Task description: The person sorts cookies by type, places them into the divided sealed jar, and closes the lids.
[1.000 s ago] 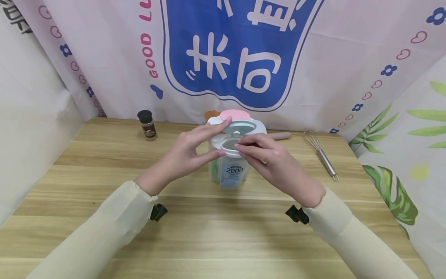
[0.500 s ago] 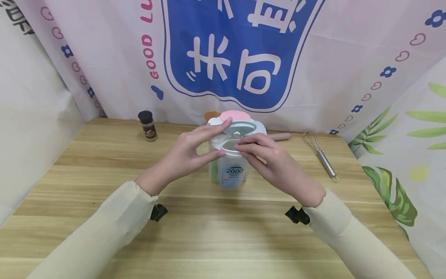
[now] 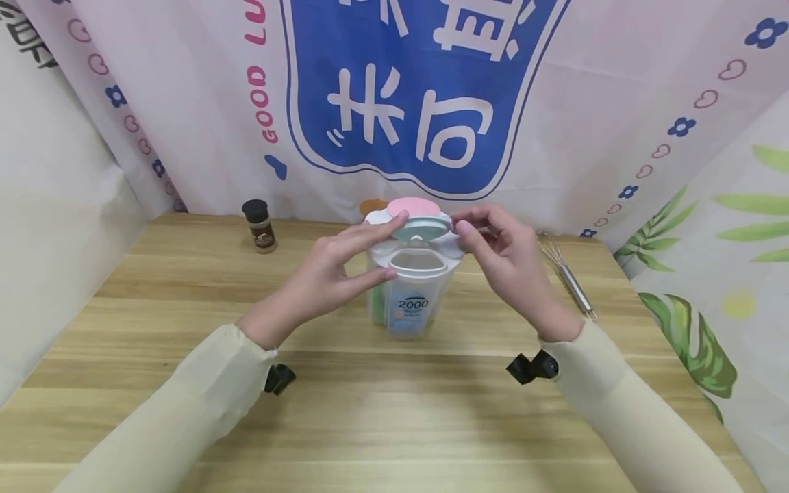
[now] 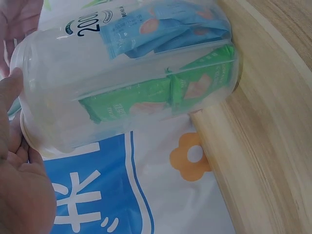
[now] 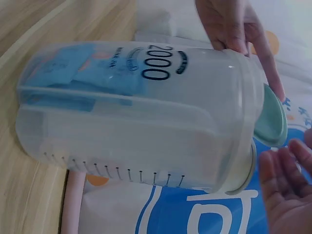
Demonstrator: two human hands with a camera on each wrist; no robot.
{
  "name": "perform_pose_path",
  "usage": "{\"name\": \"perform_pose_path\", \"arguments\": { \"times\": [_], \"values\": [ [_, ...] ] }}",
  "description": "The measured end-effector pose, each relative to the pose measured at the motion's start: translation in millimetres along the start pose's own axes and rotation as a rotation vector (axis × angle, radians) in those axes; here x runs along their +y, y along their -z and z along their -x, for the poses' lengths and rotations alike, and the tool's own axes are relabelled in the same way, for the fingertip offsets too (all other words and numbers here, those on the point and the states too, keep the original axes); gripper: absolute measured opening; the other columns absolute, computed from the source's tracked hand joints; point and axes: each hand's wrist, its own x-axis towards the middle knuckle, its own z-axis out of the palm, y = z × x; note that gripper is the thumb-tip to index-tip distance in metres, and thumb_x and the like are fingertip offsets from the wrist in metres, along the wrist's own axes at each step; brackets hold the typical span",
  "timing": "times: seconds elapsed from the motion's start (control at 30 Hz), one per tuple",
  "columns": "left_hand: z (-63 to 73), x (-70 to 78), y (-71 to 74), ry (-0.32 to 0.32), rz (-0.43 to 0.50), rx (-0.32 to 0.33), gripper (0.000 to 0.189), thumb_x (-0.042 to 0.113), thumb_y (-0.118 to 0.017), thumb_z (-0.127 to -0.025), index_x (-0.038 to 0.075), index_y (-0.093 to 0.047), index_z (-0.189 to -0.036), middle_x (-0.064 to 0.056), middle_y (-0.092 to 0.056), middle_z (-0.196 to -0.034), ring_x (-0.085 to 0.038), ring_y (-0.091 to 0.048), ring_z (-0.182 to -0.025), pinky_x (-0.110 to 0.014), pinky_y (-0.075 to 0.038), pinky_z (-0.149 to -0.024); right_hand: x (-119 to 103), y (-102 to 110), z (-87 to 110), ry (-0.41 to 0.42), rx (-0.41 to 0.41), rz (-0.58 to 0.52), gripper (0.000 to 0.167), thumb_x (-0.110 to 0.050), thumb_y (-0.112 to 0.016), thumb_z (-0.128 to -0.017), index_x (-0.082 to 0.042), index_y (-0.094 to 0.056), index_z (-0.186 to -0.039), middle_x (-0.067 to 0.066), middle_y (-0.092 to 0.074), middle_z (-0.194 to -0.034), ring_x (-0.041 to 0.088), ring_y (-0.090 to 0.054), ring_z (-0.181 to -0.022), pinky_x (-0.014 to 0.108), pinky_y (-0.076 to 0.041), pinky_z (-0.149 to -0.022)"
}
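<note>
A clear storage canister (image 3: pixel 425 284) marked 2000 stands upright on the table. Its white top has a pink flap (image 3: pixel 413 206) and a green flap (image 3: pixel 425 228) raised over an opening at the front. Blue packets (image 4: pixel 170 29) and green packets (image 4: pixel 141 100) lie inside in separate compartments. My left hand (image 3: pixel 333 263) holds the canister's top from the left, thumb at the front rim and index finger by the green flap. My right hand (image 3: pixel 508 257) is at that flap's right edge, fingers bent loosely with nothing held; contact is unclear.
A black-capped seasoning jar (image 3: pixel 259 226) stands at the back left. To the right lies a wire whisk (image 3: pixel 570 277). A pinkish rod (image 5: pixel 73 200) lies behind the canister, near the printed curtain (image 3: pixel 585 123) at the table's back edge.
My right hand has moved from the front opening back and right to the side of the green flap. The opening is now uncovered to view. My left hand stays in place.
</note>
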Motion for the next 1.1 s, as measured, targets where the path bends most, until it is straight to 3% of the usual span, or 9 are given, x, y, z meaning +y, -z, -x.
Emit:
{"name": "perform_pose_path", "arguments": {
  "times": [0.13, 0.23, 0.37, 0.57, 0.7, 0.83, 0.93, 1.0, 1.1],
  "values": [
    [1.6, 0.1, 0.1, 0.019, -0.016, -0.012, 0.073, 0.017, -0.08, -0.094, 0.024, -0.048, -0.158, -0.007, -0.056, -0.158, -0.028, -0.058, -0.143, -0.05, -0.05, -0.118, 0, 4, -7.4, -0.156, -0.085, -0.057, 0.026, -0.01, -0.059, -0.107, 0.002, -0.068, -0.128, 0.016, -0.073, -0.117, 0.013, -0.071, -0.095, 0.02, -0.063, -0.083],
    [1.6, 1.0, 0.5, 0.032, -0.03, -0.023, 0.072, 0.018, -0.08, -0.094, 0.024, -0.047, -0.159, -0.007, -0.056, -0.158, -0.029, -0.058, -0.143, -0.052, -0.05, -0.118, 0, 7, -11.2, -0.205, -0.138, -0.033, 0.026, -0.017, -0.061, -0.107, -0.002, -0.072, -0.127, 0.014, -0.075, -0.115, 0.013, -0.07, -0.092, 0.021, -0.064, -0.082],
    [0.2, 3.6, 2.2, 0.043, -0.062, -0.035, 0.075, 0.021, -0.08, -0.094, 0.025, -0.045, -0.16, -0.009, -0.057, -0.156, -0.03, -0.06, -0.141, -0.054, -0.049, -0.119, 1, 7, -14.1, -0.245, -0.149, -0.022, 0.025, -0.021, -0.065, -0.106, -0.005, -0.076, -0.121, 0.012, -0.078, -0.111, 0.013, -0.071, -0.088, 0.022, -0.064, -0.081],
    [-5.3, 10.4, 6.7, 0.08, -0.096, -0.045, 0.078, 0.025, -0.083, -0.092, 0.021, -0.045, -0.16, -0.011, -0.065, -0.148, -0.03, -0.066, -0.132, -0.053, -0.049, -0.119, 3, 9, -16.1, -0.263, -0.152, -0.018, 0.023, -0.02, -0.068, -0.103, -0.005, -0.078, -0.118, 0.013, -0.079, -0.11, 0.012, -0.071, -0.083, 0.021, -0.063, -0.078],
    [-11.2, 17.5, 8.4, 0.139, -0.102, -0.052, 0.062, 0.031, -0.077, -0.097, 0.021, -0.055, -0.154, -0.007, -0.069, -0.142, -0.027, -0.068, -0.128, -0.052, -0.052, -0.115, 3, 13, -16.6, -0.254, -0.185, -0.011, 0.023, -0.019, -0.068, -0.103, -0.005, -0.078, -0.119, 0.014, -0.079, -0.111, 0.013, -0.07, -0.083, 0.022, -0.063, -0.079],
    [-18.6, 24.7, 5.2, 0.202, -0.098, -0.039, 0.042, 0.035, -0.062, -0.106, 0.016, -0.066, -0.143, -0.006, -0.075, -0.132, -0.026, -0.07, -0.119, -0.049, -0.058, -0.106, 3, 17, -16.2, -0.249, -0.202, -0.018, 0.022, -0.016, -0.068, -0.103, -0.004, -0.078, -0.118, 0.014, -0.079, -0.112, 0.012, -0.07, -0.083, 0.022, -0.063, -0.079],
    [-22.0, 27.8, 2.4, 0.235, -0.094, -0.01, 0.038, 0.035, -0.055, -0.11, 0.013, -0.071, -0.136, -0.008, -0.078, -0.125, -0.025, -0.071, -0.108, -0.047, -0.06, -0.098, 4, 17, -15.7, -0.241, -0.204, -0.025, 0.02, -0.014, -0.069, -0.103, -0.003, -0.078, -0.116, 0.014, -0.079, -0.111, 0.011, -0.07, -0.083, 0.021, -0.062, -0.078],
    [-22.9, 28.9, 1.6, 0.253, -0.098, 0.011, 0.037, 0.035, -0.053, -0.111, 0.012, -0.073, -0.133, -0.009, -0.079, -0.122, -0.025, -0.071, -0.105, -0.045, -0.06, -0.097, 5, 16, -15.9, -0.234, -0.212, -0.03, 0.02, -0.014, -0.069, -0.102, -0.003, -0.079, -0.116, 0.014, -0.079, -0.111, 0.011, -0.07, -0.082, 0.022, -0.062, -0.077],
    [-23.7, 30.7, 1.7, 0.27, -0.107, 0.024, 0.036, 0.034, -0.055, -0.11, 0.012, -0.075, -0.13, -0.009, -0.08, -0.115, -0.025, -0.066, -0.092, -0.04, -0.056, -0.085, 6, 16, -15.6, -0.228, -0.228, -0.028, 0.02, -0.014, -0.068, -0.103, -0.004, -0.078, -0.116, 0.013, -0.079, -0.11, 0.011, -0.069, -0.082, 0.021, -0.061, -0.077]
  ]
}}
